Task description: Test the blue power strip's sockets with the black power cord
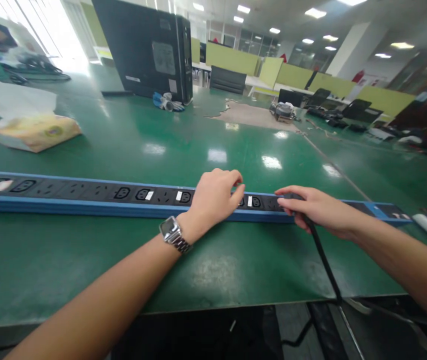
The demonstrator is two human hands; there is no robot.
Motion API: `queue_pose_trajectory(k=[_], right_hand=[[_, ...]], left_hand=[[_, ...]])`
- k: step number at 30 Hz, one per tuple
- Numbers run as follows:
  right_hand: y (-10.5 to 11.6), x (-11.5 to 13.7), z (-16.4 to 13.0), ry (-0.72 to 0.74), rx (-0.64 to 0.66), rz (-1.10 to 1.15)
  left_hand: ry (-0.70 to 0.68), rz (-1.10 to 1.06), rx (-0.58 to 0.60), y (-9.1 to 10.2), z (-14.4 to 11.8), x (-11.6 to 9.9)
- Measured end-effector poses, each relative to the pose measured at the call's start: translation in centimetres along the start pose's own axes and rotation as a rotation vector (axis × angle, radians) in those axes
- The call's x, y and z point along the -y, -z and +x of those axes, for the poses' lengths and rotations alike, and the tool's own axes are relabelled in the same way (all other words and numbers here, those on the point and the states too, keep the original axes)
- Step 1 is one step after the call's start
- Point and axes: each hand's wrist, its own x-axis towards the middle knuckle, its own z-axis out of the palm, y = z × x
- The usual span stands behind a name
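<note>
Long blue power strip (86, 197) lies across mid-frame on the green tabletop (142, 145). Left hand (213, 197) rests on it at centre, grip loosely curled over the sockets, holding nothing I can make out. Right hand (318, 210), right of centre, has its grip closed on a black plug (292, 199) at a socket; its black cable (324, 260) runs off the near edge. Can't tell if the plug is fully seated. Other sockets show empty. Tissue pack (31, 131) upper left.
</note>
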Motion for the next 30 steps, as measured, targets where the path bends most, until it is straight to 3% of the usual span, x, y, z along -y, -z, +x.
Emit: queue_pose_trajectory(k=[2,4,8,11,14,17,24,28,30], right_hand=[[0.0,-0.2,0.7,-0.064,-0.029,-0.130],[-0.3,0.1,1.7,-0.088,-0.065,-0.357],[-1.0,1.8,3.6,-0.054,-0.162,-0.829],[-1.3,3.0,4.5,-0.109,-0.187,-1.016],[-1.7,3.7,4.9,-0.159,-0.204,-1.046],[-2.5,3.9,5.0,-0.176,-0.235,-1.019],[-3.7,3.6,4.5,-0.213,-0.434,-0.957],[-3.7,3.6,4.7,-0.236,-0.441,-0.921],[-3.6,3.7,4.8,-0.241,-0.381,-0.895]], left_hand=[[-0.013,0.305,-0.023,0.2,-1.2,1.6],[0.004,0.445,0.014,0.2,-2.1,2.5],[0.008,0.506,0.087,-0.1,-2.6,3.1],[0.001,0.510,0.090,-0.1,-2.6,3.1],[-0.033,0.498,0.099,0.0,-2.9,2.9],[-0.154,0.462,0.136,-0.1,-3.2,2.5],[-0.210,0.437,0.228,-1.8,-1.5,0.8],[-0.309,0.436,0.213,-3.2,-0.7,0.1],[-0.311,0.445,0.198,-3.5,-0.8,0.0]])
